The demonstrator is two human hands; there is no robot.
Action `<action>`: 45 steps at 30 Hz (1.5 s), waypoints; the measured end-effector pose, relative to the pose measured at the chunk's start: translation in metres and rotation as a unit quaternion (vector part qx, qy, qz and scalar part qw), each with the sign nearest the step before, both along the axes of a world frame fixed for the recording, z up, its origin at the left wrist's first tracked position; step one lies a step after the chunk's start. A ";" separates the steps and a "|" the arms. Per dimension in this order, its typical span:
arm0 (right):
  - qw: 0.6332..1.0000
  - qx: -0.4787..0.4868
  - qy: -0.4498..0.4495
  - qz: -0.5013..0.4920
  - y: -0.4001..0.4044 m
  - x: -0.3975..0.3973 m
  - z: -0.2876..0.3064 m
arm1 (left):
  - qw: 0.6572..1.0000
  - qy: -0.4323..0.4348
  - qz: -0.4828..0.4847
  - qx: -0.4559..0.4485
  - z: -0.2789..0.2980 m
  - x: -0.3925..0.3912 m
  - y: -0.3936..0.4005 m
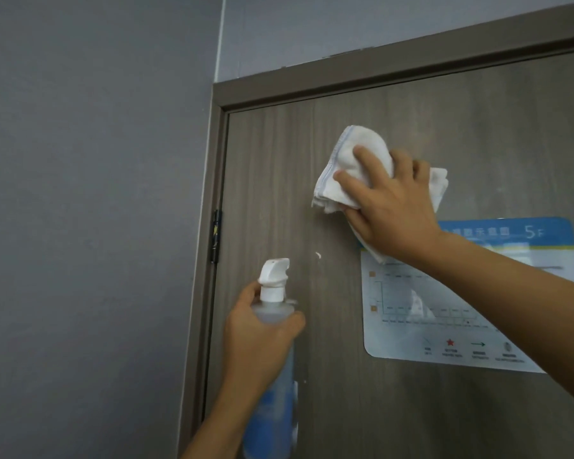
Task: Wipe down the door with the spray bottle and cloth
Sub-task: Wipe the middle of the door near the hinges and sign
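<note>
A brown wood-grain door (pixel 272 180) fills the right of the head view. My right hand (pixel 391 207) presses a crumpled white cloth (pixel 348 150) flat against the door's upper part, fingers spread over it. My left hand (pixel 256 339) grips the neck of a clear spray bottle (pixel 274 405) with a white trigger head and blue label, held upright close to the door, lower left. A small white fleck (pixel 318 255) sits on the door between the two hands.
A blue-and-white floor plan notice (pixel 444 326) is stuck on the door under my right forearm. The brown door frame (pixel 219 104) runs along the top and left, with a dark hinge (pixel 215 236). A grey wall (pixel 90 193) lies to the left.
</note>
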State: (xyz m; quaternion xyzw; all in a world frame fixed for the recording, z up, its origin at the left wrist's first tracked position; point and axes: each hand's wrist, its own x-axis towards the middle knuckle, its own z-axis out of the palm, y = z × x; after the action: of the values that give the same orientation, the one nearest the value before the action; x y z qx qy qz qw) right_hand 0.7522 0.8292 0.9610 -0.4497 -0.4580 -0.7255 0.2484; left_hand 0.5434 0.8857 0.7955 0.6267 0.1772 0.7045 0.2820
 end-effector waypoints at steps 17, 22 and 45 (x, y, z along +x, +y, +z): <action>0.972 -0.207 -0.101 -0.056 0.086 -0.048 -0.102 | 0.998 -0.056 -0.022 -0.032 -0.042 -0.039 -0.001; 0.943 -0.264 -0.180 -0.090 0.087 -0.035 -0.091 | 0.998 -0.042 -0.021 -0.042 -0.052 -0.052 0.001; 0.991 -0.123 0.015 -0.059 0.114 -0.080 -0.003 | 0.995 -0.075 0.040 -0.046 -0.069 -0.084 0.003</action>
State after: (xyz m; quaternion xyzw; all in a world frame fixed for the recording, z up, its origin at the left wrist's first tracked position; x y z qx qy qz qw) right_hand 0.6719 0.9436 0.9579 -0.5134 -0.5126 -0.6706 0.1549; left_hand 0.4595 0.8885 0.7265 0.5510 0.2122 0.7514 0.2946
